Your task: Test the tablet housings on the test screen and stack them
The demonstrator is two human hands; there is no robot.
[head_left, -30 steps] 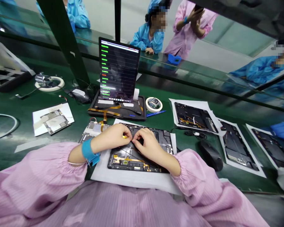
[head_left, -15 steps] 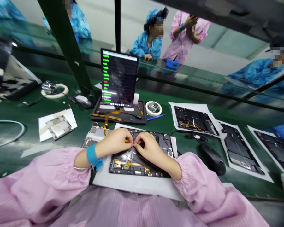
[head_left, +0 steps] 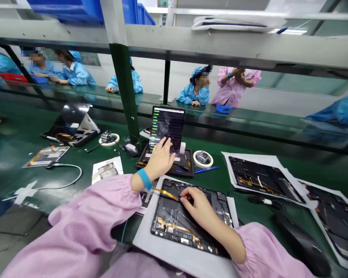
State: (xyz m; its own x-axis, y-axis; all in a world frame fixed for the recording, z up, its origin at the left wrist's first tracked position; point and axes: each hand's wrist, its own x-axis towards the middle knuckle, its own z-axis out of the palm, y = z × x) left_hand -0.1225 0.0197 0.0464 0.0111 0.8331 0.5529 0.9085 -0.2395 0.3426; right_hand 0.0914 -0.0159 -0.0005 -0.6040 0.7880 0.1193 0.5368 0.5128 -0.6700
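Observation:
My right hand (head_left: 197, 207) rests on an opened black tablet chassis (head_left: 191, 227), its fingertips pinching the end of a yellow flex cable (head_left: 166, 194). The cable stretches left across the chassis's far edge. Under the chassis lies a white sheet (head_left: 147, 243). My left hand (head_left: 161, 158), wearing a blue wristband, is raised with its fingers apart over a black tray (head_left: 185, 168). It holds nothing and sits just in front of an upright tablet display (head_left: 166, 124) showing green bars.
A tape roll (head_left: 203, 158) and a blue pen (head_left: 205, 169) lie beside the tray. To the right are black chassis on white sheets (head_left: 262, 179) and a black mouse (head_left: 303, 245). A small board on paper (head_left: 107, 170) lies left. Several people in blue or pink gowns stand beyond a glass panel.
My view has swung left and upward. My left hand has left the chassis and moved forward over the tray. My right hand stays on the chassis, and the yellow cable now stretches out.

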